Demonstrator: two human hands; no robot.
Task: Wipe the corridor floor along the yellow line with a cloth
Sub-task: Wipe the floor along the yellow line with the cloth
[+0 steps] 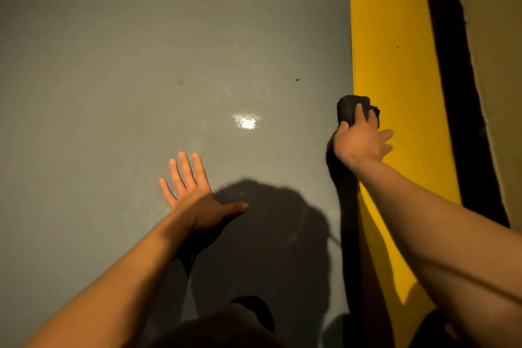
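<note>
left hand [195, 200]: bare, no sleeve | right hand [361, 144]: bare, no sleeve | forearms: uncovered

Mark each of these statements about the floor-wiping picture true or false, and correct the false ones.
1. The right hand grips a dark cloth. True.
2. The cloth sits in the middle of the grey floor. False: it is at the edge of the yellow line.
3. The left hand lies flat on the floor with fingers spread. True.
4. The left hand holds a second cloth. False: it holds nothing.
5. A bright reflection shows on the floor between the hands. True.
</note>
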